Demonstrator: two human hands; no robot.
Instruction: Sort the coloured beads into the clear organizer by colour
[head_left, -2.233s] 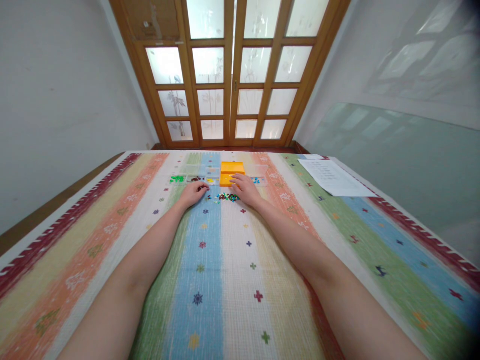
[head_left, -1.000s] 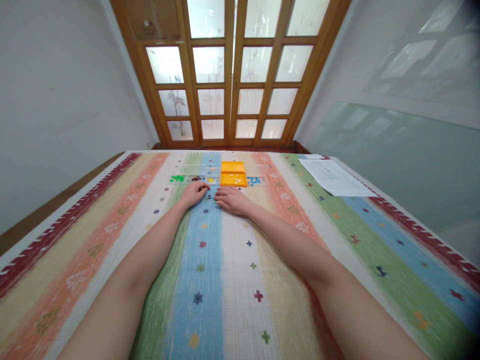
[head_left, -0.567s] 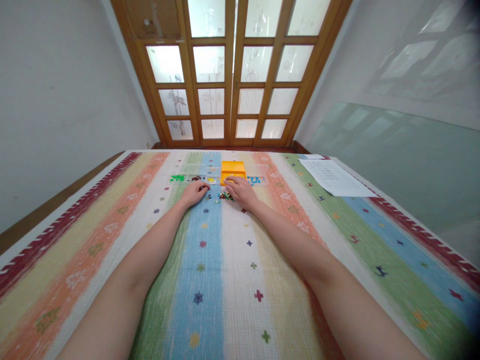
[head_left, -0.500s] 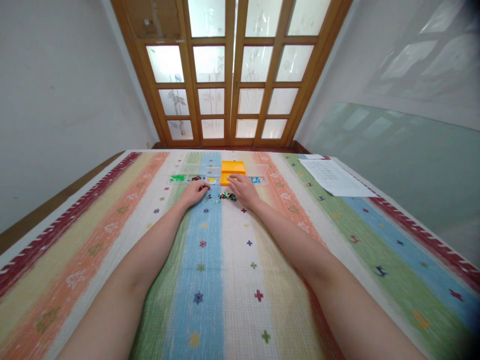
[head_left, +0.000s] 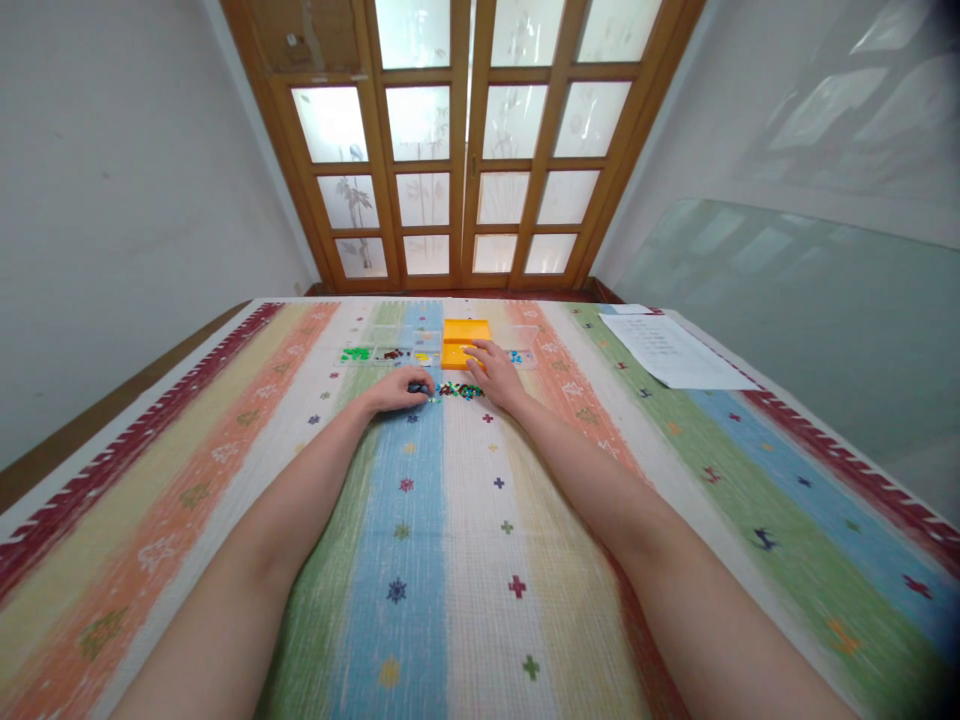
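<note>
My left hand [head_left: 403, 389] rests on the cloth at the left end of a pile of small mixed-colour beads [head_left: 459, 391]. Its fingers are curled together; whatever they hold is too small to make out. My right hand [head_left: 496, 376] is at the right front of an opened orange box [head_left: 454, 357], its fingers apart and reaching over the box's edge. Behind the hands, clear compartment boxes hold green beads [head_left: 355, 354], dark brown beads [head_left: 394, 354], yellow beads [head_left: 422, 357] and blue beads [head_left: 516, 356]. My right hand partly covers the orange box and the blue beads.
A striped tablecloth [head_left: 397, 530] covers the table. Sheets of paper [head_left: 675, 350] lie at the far right. A glass panel [head_left: 795, 290] stands along the right wall, and wooden doors [head_left: 461, 170] with glass panes are beyond the table.
My left hand has moved right and slightly toward me, to the beads' left end. My right hand has drawn back a little to the right from over the orange box.
</note>
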